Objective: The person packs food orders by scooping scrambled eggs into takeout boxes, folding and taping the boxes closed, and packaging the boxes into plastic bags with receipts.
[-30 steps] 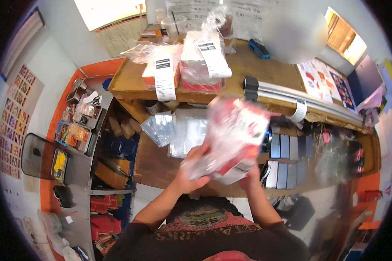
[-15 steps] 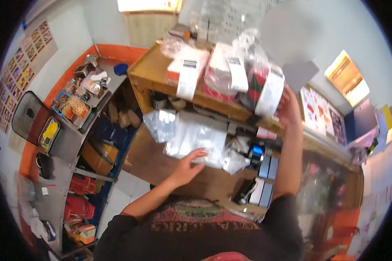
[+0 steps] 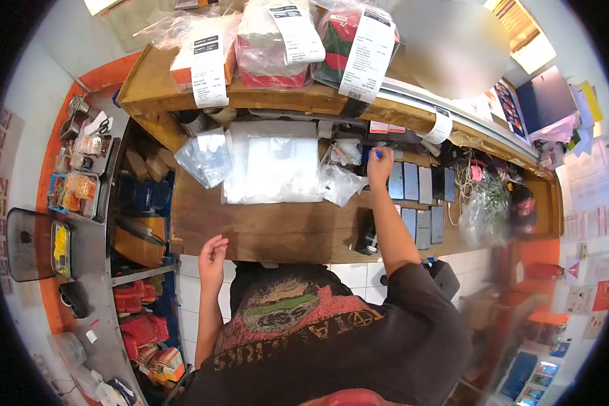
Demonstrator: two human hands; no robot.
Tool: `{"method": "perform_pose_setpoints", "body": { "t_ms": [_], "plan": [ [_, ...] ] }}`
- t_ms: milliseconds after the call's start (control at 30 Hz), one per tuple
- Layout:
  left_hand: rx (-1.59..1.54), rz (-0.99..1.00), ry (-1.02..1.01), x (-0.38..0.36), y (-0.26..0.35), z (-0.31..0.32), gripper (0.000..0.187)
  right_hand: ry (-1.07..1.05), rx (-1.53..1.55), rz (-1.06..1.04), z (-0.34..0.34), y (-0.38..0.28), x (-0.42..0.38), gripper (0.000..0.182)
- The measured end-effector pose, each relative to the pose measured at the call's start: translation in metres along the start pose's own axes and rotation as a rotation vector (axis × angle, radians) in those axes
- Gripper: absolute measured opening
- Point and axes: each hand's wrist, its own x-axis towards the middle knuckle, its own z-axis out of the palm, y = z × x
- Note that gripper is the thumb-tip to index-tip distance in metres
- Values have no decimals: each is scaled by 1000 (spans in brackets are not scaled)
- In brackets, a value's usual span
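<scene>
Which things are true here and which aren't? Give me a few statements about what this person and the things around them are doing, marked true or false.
1. Three bagged packages stand on the upper shelf. True.
2. The left hand grips a pair of scissors. False: it looks empty, and the scissors lie away to the left.
3. Each package has a white printed slip on it. True.
4. The right hand is up at the packages. False: it is down by the phone-like slabs, at something blue too small to identify.
5. Clear plastic bags lie on the desk below the shelf. True.
</scene>
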Motion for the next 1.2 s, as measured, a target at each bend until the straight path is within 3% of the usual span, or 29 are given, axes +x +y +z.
{"method": "perform_pose_setpoints", "body": {
  "t_ms": [33, 100, 200, 367, 433, 667, 767, 867, 967, 1067, 1133, 1200],
  "plan": [
    [88, 6, -28, 0, 8, -2, 29, 5, 8, 3, 4, 14, 8, 6],
    [190, 24, -60, 4, 16, -6, 28, -85, -338, -109, 13, 37, 22, 9],
    [286, 20, -30, 0, 18, -16, 27, -232, -281, -89, 32, 70, 39, 12],
    [290, 30, 17, -17, 4, -21, 27, -233, -345, -115, 39, 67, 39, 13],
    [295, -23, 29, -27, 2, -16, 27, -311, -408, -1, 40, 64, 41, 13],
    [238, -120, 1, -40, -17, -11, 30, -226, -325, -39, 39, 61, 37, 16],
    [258, -111, -8, -38, -16, -8, 30, -169, -288, -54, 38, 60, 37, 16],
    [250, -108, -30, -32, -21, -10, 30, -272, -342, 18, 37, 67, 40, 15],
    [350, -15, -60, -24, -14, -4, 28, -240, -292, -70, 42, 86, 40, 16],
    [279, -5, -78, -17, 30, 24, 31, -250, -272, 25, 35, 68, 38, 14],
    [97, 145, -328, -18, 98, 63, 35, -227, -240, -47, 33, 67, 37, 14],
    [87, 489, -611, -25, 166, 89, 42, -241, -248, -26, 44, 89, 38, 13]
  ]
}}
